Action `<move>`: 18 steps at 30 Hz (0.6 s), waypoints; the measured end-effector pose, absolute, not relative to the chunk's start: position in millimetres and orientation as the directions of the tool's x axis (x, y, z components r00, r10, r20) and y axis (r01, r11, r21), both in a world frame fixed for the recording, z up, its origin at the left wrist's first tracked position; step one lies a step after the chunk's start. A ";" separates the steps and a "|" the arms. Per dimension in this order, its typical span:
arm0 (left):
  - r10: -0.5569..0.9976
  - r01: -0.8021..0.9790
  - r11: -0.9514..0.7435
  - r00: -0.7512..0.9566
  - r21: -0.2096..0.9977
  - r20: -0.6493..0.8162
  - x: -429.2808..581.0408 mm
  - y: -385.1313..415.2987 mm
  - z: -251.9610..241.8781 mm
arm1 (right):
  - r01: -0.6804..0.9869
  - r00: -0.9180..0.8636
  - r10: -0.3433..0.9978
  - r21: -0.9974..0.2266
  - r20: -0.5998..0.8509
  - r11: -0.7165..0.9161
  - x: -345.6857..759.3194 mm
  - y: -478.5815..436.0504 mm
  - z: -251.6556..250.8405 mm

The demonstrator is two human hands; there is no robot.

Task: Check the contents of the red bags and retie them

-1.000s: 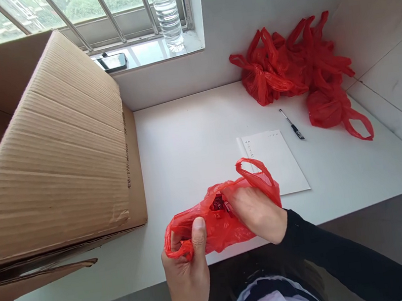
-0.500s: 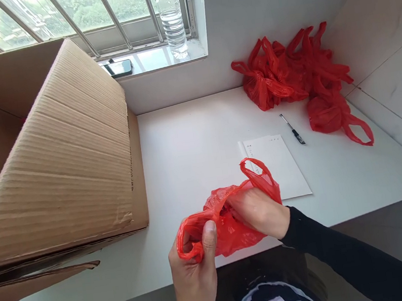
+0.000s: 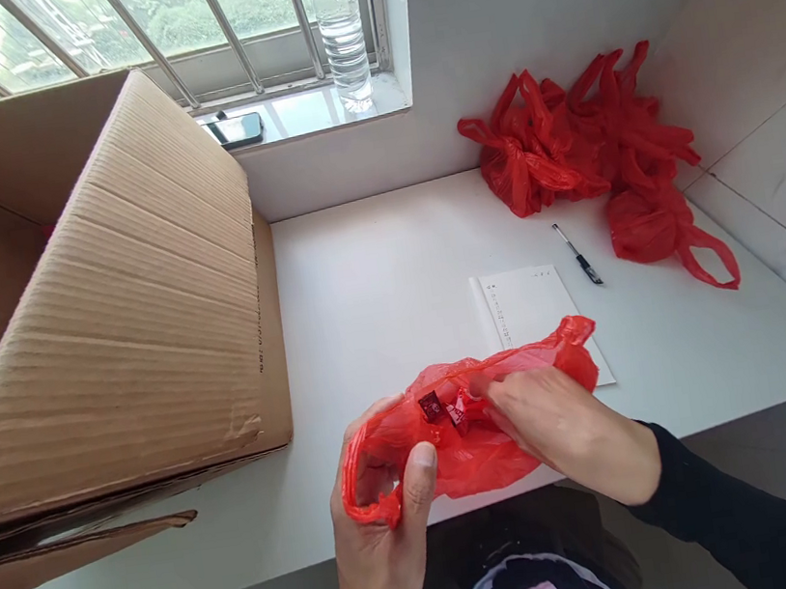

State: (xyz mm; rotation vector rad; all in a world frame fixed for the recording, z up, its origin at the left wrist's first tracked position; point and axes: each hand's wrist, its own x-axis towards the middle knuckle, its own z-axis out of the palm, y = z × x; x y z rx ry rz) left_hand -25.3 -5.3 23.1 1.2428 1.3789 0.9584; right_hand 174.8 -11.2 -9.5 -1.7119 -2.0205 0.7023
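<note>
A thin red plastic bag is held wide at the mouth above the front of the table. My left hand is closed on its left side, with the thumb over the gathered handle. Inside the mouth lie a dark red wrapped piece and a brighter red one, small and shiny, perhaps wrapped sweets. My right hand reaches into the opening from the right. Its fingertips are blurred and partly hidden by the bag, so whether they grip anything is unclear. The bag's right handle stands up behind that hand.
Several filled red bags are heaped at the back right. A pen lies beside a white sheet with writing. A large open cardboard box takes up the left side. A water bottle and a phone rest on the windowsill.
My right hand has drawn back to the right, partly out of the bag. The mouth is stretched wider, and the shiny pieces now show. My left hand keeps its hold.
</note>
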 end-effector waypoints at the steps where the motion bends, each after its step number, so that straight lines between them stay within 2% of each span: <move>1: 0.985 0.195 0.156 0.042 0.968 -0.167 -25.0 -5.6 26.1 | 0.818 -0.210 0.977 -0.550 -0.018 0.166 176.1 -14.0 -6.1; 3: 0.985 0.208 0.145 0.065 0.967 -0.162 -26.4 -7.8 29.9 | 0.844 -0.271 0.962 -0.490 -0.039 0.218 178.4 -20.1 3.9; 4: 0.984 0.213 0.137 0.084 0.967 -0.158 -28.1 -9.8 30.9 | 0.835 -0.281 0.959 -0.499 -0.027 0.231 179.3 -23.7 10.7; 7: 0.976 0.236 0.120 0.151 0.964 -0.159 -37.1 -18.3 32.4 | 0.766 -0.280 0.943 -0.550 0.181 0.333 184.5 -36.7 36.4; 9: 0.972 0.268 0.095 0.184 0.959 -0.147 -45.3 -22.9 33.3 | 0.784 -0.137 0.912 -0.521 0.386 0.339 192.1 -45.8 50.8; 11: 0.970 0.300 0.032 0.221 0.953 -0.102 -54.2 -22.9 33.5 | 0.874 0.065 0.873 -0.450 0.484 0.184 203.0 -52.7 56.7; 13: 0.952 0.316 -0.074 0.305 0.946 -0.028 -63.0 -16.4 32.4 | 0.906 0.199 0.865 -0.423 0.461 0.017 214.4 -56.7 54.4; 14: 0.929 0.318 -0.149 0.369 0.936 0.022 -66.9 -11.1 31.3 | 0.894 0.229 0.885 -0.446 0.405 -0.027 219.2 -57.8 52.0; 16: 0.870 0.336 -0.334 0.469 0.881 0.151 -73.1 1.4 29.1 | 0.838 0.230 0.928 -0.544 0.293 -0.036 224.9 -59.0 48.3; 18: 0.821 0.392 -0.509 0.487 0.766 0.297 -76.0 12.6 27.6 | 0.775 0.187 0.949 -0.632 0.255 0.017 224.3 -59.1 48.5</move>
